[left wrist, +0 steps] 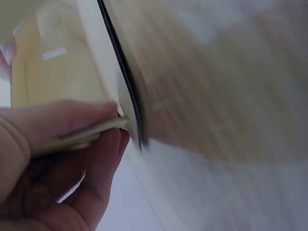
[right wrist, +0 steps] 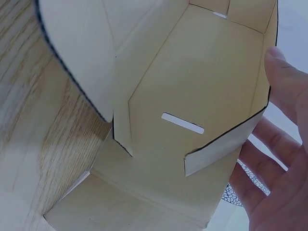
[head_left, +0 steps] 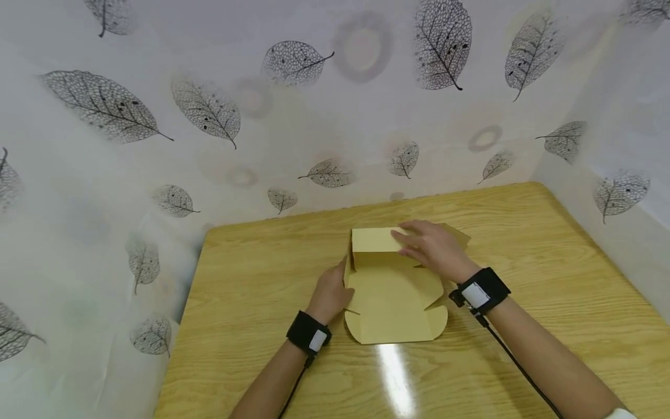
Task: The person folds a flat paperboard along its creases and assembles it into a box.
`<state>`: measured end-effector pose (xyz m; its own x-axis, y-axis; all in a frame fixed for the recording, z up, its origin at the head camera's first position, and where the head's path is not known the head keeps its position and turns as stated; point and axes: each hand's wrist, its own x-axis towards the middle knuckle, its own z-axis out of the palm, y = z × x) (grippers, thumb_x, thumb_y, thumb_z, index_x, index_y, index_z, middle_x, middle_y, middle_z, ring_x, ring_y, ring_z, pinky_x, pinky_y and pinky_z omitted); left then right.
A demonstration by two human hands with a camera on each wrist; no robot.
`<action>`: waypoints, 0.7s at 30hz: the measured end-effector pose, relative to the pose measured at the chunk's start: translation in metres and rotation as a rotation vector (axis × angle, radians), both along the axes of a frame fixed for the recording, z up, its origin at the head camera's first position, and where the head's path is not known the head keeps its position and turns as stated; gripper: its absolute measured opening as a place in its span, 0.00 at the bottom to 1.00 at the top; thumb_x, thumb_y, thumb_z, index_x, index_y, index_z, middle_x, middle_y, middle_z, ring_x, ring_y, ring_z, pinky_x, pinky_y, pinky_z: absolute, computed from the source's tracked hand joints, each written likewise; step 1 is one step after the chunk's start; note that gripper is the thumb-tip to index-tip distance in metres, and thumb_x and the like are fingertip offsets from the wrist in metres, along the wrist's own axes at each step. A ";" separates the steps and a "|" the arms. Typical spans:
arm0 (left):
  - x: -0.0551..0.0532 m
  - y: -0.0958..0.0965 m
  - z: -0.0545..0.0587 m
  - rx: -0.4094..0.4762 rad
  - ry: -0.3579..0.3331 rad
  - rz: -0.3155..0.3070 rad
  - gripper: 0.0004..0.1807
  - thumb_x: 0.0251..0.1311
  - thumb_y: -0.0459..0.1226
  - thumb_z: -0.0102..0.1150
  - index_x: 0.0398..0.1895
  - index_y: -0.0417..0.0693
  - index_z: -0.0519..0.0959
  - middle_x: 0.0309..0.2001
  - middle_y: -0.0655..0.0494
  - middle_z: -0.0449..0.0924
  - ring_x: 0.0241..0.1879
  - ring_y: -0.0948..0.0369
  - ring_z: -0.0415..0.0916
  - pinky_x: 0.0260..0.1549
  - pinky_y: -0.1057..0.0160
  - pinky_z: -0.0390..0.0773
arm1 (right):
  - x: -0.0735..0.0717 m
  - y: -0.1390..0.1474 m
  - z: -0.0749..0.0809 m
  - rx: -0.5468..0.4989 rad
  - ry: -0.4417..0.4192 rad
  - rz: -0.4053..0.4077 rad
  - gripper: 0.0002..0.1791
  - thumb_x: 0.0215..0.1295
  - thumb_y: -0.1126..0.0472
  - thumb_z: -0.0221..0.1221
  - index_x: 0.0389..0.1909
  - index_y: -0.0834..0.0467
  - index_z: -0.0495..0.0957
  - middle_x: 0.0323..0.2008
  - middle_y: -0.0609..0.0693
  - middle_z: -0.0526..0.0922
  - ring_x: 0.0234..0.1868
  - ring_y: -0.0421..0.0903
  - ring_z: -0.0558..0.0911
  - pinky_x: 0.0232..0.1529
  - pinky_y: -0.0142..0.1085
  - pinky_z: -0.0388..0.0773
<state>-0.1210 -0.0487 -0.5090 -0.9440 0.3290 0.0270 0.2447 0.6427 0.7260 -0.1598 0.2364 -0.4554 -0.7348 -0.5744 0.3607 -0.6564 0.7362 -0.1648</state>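
A partly folded cardboard box [head_left: 395,302] lies on the table, its wide lid panel with rounded flaps spread toward me. My left hand [head_left: 330,295] is at the box's left side. In the left wrist view, the thumb and fingers pinch a side flap [left wrist: 94,129] between them. Over the raised far wall [head_left: 373,240] is my right hand [head_left: 438,249], gripping its right end. The right wrist view shows the thumb [right wrist: 276,60] at the wall's edge and the other fingers behind. Inside, a slot [right wrist: 183,123] cuts through the base beside a folded-in tab [right wrist: 219,147].
The box sits on a wood-grain table [head_left: 251,279] with a leaf-patterned covering [head_left: 314,128] behind and along both sides. Black wrist straps with cables, such as the right strap [head_left: 484,290], trail back toward me.
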 end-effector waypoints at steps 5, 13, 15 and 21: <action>-0.017 0.007 0.007 0.043 -0.160 -0.137 0.56 0.55 0.33 0.79 0.83 0.40 0.53 0.61 0.43 0.79 0.57 0.50 0.79 0.57 0.51 0.82 | 0.000 0.002 0.001 0.003 -0.012 -0.006 0.28 0.67 0.53 0.69 0.67 0.55 0.81 0.63 0.63 0.82 0.60 0.61 0.84 0.62 0.56 0.81; -0.054 0.021 0.011 0.041 -0.063 0.002 0.56 0.54 0.39 0.81 0.82 0.43 0.57 0.75 0.43 0.71 0.73 0.44 0.71 0.73 0.44 0.72 | 0.004 0.001 0.006 0.018 -0.016 0.001 0.26 0.69 0.52 0.68 0.65 0.56 0.82 0.62 0.64 0.84 0.61 0.61 0.84 0.61 0.55 0.82; -0.057 0.022 0.010 0.022 -0.045 0.023 0.52 0.52 0.39 0.83 0.77 0.41 0.63 0.70 0.42 0.77 0.69 0.44 0.76 0.69 0.43 0.76 | 0.005 -0.001 0.006 0.022 -0.014 0.007 0.26 0.69 0.53 0.68 0.65 0.56 0.82 0.62 0.64 0.84 0.60 0.61 0.84 0.60 0.55 0.83; -0.062 0.022 0.011 0.020 -0.058 0.005 0.48 0.51 0.39 0.84 0.74 0.41 0.66 0.66 0.42 0.80 0.66 0.43 0.78 0.67 0.43 0.78 | 0.004 0.002 0.009 0.029 -0.025 0.008 0.26 0.70 0.53 0.67 0.66 0.57 0.81 0.62 0.64 0.83 0.60 0.61 0.84 0.60 0.55 0.83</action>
